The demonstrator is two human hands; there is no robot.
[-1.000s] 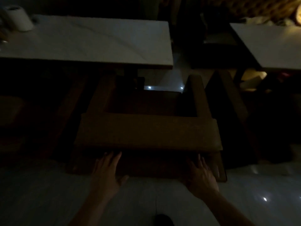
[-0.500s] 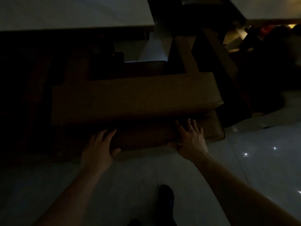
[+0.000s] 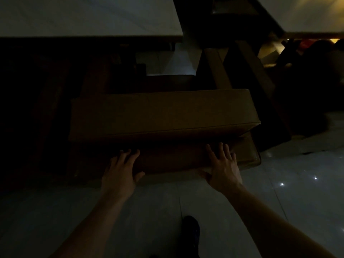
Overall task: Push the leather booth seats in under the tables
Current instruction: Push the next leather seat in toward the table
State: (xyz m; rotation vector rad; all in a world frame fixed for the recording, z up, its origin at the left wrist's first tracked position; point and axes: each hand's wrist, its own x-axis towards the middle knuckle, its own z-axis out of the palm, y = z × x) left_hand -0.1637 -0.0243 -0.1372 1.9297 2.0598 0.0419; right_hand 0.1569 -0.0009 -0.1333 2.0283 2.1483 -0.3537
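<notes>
The room is very dark. A brown leather booth seat (image 3: 163,112) stands in front of me, its padded backrest top facing up and its arms reaching toward a pale-topped table (image 3: 89,17). My left hand (image 3: 122,170) lies flat, fingers spread, against the lower back panel of the seat. My right hand (image 3: 223,166) presses the same panel near its right end, also flat with fingers apart. Neither hand grips anything. The seat's front part sits in shadow below the table edge.
A second pale table (image 3: 307,13) stands at the upper right, with another dark seat (image 3: 264,94) beside mine. A dark bulky shape (image 3: 312,81) fills the far right. Glossy light floor tiles (image 3: 288,183) lie around me, and my shoe (image 3: 190,229) shows at the bottom.
The seat and tables have come closer and higher in view as I leaned forward and down. Both hands stay flat on the seat's back panel.
</notes>
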